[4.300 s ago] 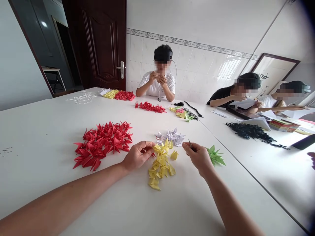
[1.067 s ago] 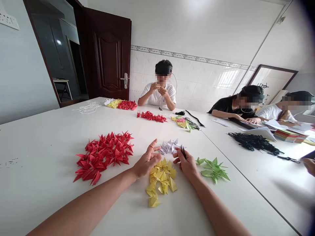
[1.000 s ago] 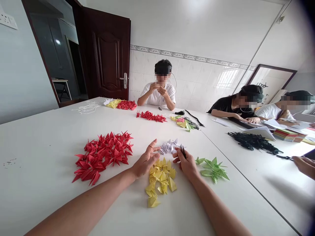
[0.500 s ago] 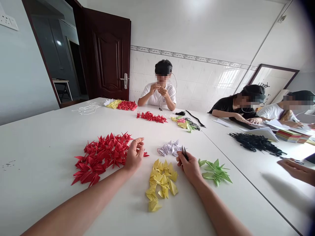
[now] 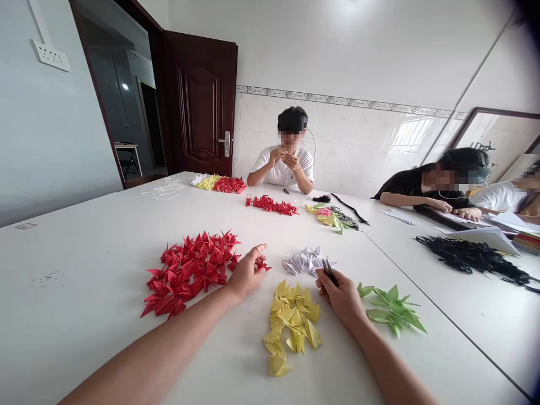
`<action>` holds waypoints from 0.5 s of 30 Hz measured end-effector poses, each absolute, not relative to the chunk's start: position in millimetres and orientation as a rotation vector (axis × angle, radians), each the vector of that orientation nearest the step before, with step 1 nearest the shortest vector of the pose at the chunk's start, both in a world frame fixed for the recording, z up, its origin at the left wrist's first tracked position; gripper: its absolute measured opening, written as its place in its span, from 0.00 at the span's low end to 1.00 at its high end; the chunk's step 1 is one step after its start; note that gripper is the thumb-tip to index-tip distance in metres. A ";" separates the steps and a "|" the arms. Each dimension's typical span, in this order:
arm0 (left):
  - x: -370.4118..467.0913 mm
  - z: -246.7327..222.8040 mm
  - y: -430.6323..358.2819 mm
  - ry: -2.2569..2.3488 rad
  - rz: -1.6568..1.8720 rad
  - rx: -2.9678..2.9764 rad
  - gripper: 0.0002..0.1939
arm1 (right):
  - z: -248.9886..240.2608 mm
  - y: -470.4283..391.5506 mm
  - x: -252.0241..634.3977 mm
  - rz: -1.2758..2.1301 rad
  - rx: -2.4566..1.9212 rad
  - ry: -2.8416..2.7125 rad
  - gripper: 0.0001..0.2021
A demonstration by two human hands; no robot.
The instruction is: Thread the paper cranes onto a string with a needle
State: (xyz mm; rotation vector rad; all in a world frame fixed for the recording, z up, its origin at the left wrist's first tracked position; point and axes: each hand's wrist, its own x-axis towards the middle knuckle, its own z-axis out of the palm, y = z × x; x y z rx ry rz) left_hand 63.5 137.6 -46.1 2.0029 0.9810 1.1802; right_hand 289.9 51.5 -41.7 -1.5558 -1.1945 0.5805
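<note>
My left hand (image 5: 248, 274) reaches over the table at the right edge of a pile of red folded paper cranes (image 5: 185, 275). Its fingers are partly curled and apart, around a single red crane (image 5: 262, 265); I cannot see a firm grip on it. My right hand (image 5: 342, 297) is closed around a small dark two-pointed tool (image 5: 329, 272), perhaps snips or tweezers, with its tips upward. The tool is beside white paper cranes (image 5: 304, 261). Yellow paper cranes (image 5: 292, 323) lie between my forearms, and green ones (image 5: 394, 309) are right of my right hand.
Across the white table (image 5: 105, 298) a person (image 5: 282, 166) holds something small in both hands. Red cranes (image 5: 274, 205), mixed cranes with cords (image 5: 333, 218) and white strings (image 5: 166, 189) lie farther back. Black cords (image 5: 476, 259) lie at right, near a person in black (image 5: 409, 183).
My left hand has lowered its fingers around the single red crane beside the pile. My right hand keeps the tool near the white cranes. The view has turned slightly left.
</note>
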 end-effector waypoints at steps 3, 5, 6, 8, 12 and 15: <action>62.8 -41.8 136.5 0.964 1.241 1.949 0.28 | -38.3 50.6 287.9 0.563 -1.570 -1.211 0.20; 63.2 -39.5 134.6 0.942 1.312 1.919 0.28 | -36.3 50.2 286.6 0.541 -1.576 -1.222 0.21; 63.7 -38.9 133.3 0.919 1.357 1.909 0.29 | -35.6 50.1 286.1 0.528 -1.578 -1.227 0.21; 65.3 -38.2 129.9 0.848 1.444 1.913 0.29 | -34.9 49.7 285.5 0.502 -1.577 -1.237 0.23; 69.6 -37.2 120.7 0.685 1.536 2.018 0.32 | -34.1 47.4 284.7 0.461 -1.565 -1.251 0.26; 72.0 -35.7 113.8 0.596 1.559 2.103 0.34 | -32.1 44.3 281.7 0.424 -1.558 -1.256 0.25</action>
